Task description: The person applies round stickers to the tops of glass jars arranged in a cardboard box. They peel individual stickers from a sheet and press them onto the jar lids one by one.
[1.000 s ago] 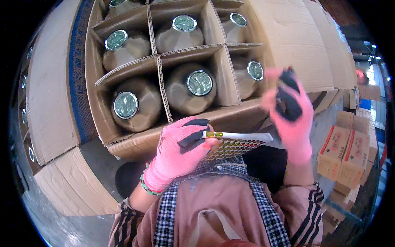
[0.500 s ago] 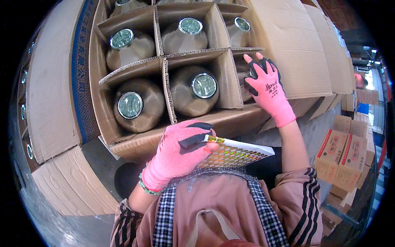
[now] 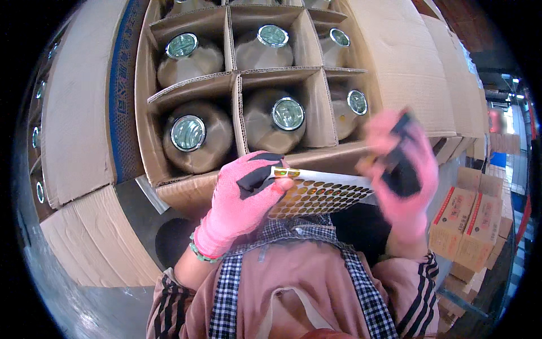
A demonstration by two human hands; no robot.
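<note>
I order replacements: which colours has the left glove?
Left glove: pink and black, best seen in the head view.

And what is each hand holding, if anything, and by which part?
The left hand grips the sheet of gold ovals by its left end. The right hand is blurred; whether it holds anything cannot be told.

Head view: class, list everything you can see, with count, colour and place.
Divided carton: one, brown, ahead.
Glass bottles: six plainly, others cut off; clear-looking; in carton.
Other bottles: at least three, greenish mouths, far left.
Cardboard flaps: several, brown, both sides.
Patterned strip: one, blue, left.
Stacked boxes: several, brown with red bands, right.
Sticker sheet: one, white with gold ovals, centre.
Bracelet: one, green, left wrist.
Apron: one, dark checked, torso.
Top: one, dusty pink, torso.
Left hand: one, pink-black glove, grip on sheet.
Right hand: one, pink-black glove, blurred, beside sheet.
</note>
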